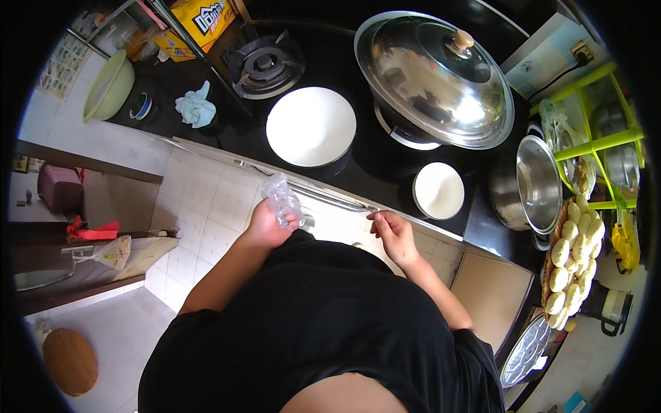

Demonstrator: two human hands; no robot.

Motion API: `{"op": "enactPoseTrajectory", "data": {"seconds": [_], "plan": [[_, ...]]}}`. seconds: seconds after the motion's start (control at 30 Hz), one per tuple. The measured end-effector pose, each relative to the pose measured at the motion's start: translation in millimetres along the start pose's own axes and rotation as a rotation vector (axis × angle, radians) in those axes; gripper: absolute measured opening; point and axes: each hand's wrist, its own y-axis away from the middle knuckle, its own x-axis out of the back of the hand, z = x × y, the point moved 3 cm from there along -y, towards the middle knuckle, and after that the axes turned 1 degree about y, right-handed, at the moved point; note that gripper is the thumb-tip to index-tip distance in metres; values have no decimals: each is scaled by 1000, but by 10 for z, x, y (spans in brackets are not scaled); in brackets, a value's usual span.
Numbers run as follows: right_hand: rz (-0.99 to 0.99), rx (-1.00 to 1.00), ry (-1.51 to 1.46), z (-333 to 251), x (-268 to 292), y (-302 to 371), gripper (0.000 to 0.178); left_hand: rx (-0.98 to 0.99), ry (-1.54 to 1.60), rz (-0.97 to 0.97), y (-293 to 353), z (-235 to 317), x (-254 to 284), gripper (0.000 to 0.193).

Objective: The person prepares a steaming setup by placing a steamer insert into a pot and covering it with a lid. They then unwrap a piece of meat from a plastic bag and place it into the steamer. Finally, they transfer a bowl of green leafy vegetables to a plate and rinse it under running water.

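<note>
Crumpled clear plastic, thin like a bag or a disposable glove [279, 193], is gripped in my left hand [270, 226] in front of the counter edge. My right hand [395, 237] hovers further right, its fingers curled together near the counter front. Whether anything small is between those fingers I cannot make out. Beyond my hands, a large white bowl [311, 126] stands on the black counter [234, 141]. A smaller white bowl [439, 191] sits to the right, close to the edge. Neither hand touches a bowl.
A wok with a domed metal lid [434, 76] covers the back right. Beside it are a steel pot [538, 184], a green rack [592, 146] and a basket of pale oblong dough pieces [575, 258]. At the left are a gas burner [266, 63], a blue cloth [196, 105] and a green bowl [110, 86].
</note>
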Motion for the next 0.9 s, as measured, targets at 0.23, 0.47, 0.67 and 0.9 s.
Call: {"op": "enactPoseTrajectory", "data": {"seconds": [0.23,0.47,0.67,0.9], "plan": [[-8,-238,-182,-64,-374,-603,37,251,-179,-129,-209,292,-193,37],[195,-458,-378,-101,-871,-1334,41,469,-529,-456,-166,535,-73,48],[512,-270,-343,-93,-982,-1272,25,756,-519,-442,-309,699,345,40],[662,-73,-602,-432,-807,211,21,1049,-877,-574,-168,279,-44,31]]}}
